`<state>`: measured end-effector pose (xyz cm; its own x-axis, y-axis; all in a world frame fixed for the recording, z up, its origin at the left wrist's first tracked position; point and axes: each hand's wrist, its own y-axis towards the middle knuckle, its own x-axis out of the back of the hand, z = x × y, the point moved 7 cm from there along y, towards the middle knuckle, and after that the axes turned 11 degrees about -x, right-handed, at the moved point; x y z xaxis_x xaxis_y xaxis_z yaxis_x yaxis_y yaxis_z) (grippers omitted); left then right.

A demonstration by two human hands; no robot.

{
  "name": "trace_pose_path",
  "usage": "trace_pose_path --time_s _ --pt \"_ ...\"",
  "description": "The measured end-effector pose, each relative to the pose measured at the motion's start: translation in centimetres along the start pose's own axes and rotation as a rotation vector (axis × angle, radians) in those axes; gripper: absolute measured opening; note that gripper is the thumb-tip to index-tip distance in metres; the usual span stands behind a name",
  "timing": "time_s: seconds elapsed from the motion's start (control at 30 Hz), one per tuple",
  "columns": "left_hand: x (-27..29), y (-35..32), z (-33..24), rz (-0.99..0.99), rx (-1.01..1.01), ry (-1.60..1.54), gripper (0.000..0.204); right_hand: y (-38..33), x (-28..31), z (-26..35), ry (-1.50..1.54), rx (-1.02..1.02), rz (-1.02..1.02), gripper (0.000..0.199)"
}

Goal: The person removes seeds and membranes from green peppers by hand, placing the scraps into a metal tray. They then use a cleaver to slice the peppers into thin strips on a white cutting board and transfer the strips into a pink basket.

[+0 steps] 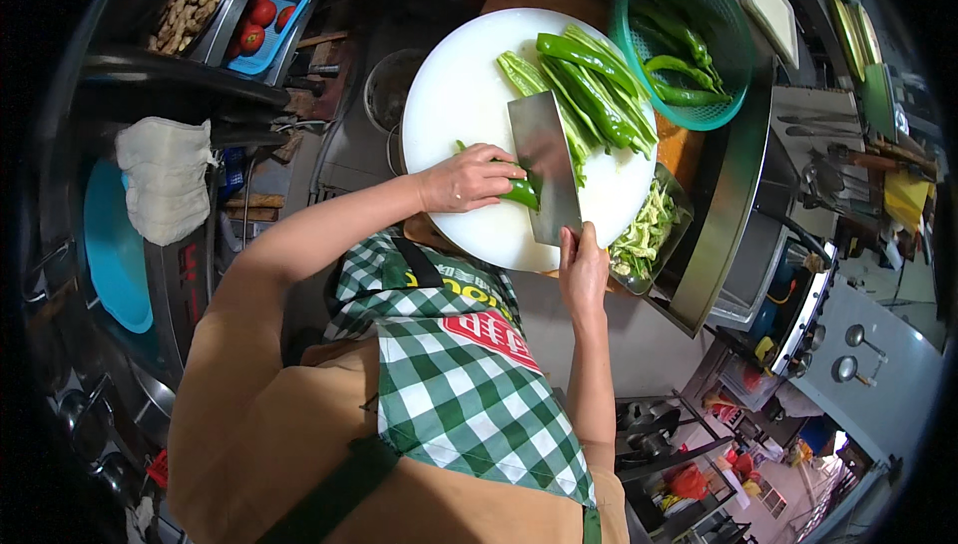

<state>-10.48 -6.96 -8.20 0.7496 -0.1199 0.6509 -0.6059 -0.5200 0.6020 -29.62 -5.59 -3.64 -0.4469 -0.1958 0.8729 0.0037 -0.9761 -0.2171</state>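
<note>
On the round white cutting board (454, 75), my left hand (469, 180) presses down with bent fingers on a long green pepper (522, 194). The handle of a broad cleaver (545, 160) is in my right hand (583, 260), near the board's close edge. Its blade stands just right of the held pepper and hides part of the board behind it. Several split green peppers (599, 95) lie heaped on the far right of the board, touching or close to the blade. Cut pepper pieces (644, 235) fill a metal tray beside the board.
A green plastic basket (740, 40) of whole peppers stands at the far right of the board. To the left are a blue tray of tomatoes (261, 12), a pan of ginger (195, 0), a white cloth (165, 180) and a teal basin (112, 255).
</note>
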Motion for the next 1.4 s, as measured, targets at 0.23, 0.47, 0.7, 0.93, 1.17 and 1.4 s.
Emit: trace_pose_path --time_s 0.23,0.47,0.7,0.93,1.17,1.4 --pt "2.3 0.0 -0.9 0.035 0.055 0.185 0.025 -0.1 -0.1 0.9 -0.112 0.044 0.027 0.019" --pt "1.6 1.3 -0.3 0.275 0.032 0.114 0.017 -2.2 0.0 3.6 -0.314 0.155 -0.091 0.016" --pt "1.7 0.9 0.9 0.363 -0.005 0.055 0.020 -1.9 0.7 4.7 -0.338 0.129 -0.009 0.018" --pt "1.3 0.7 1.3 0.443 0.009 0.040 0.020 -1.2 -0.5 3.9 -0.363 0.138 0.011 0.012" --pt "2.1 0.9 1.1 0.311 -0.028 0.026 0.021 -1.0 -1.7 4.6 -0.278 0.179 -0.036 0.017" --pt "1.6 0.0 1.0 0.317 -0.027 0.026 0.020 -1.3 -2.3 4.4 -0.271 0.206 -0.071 0.017"
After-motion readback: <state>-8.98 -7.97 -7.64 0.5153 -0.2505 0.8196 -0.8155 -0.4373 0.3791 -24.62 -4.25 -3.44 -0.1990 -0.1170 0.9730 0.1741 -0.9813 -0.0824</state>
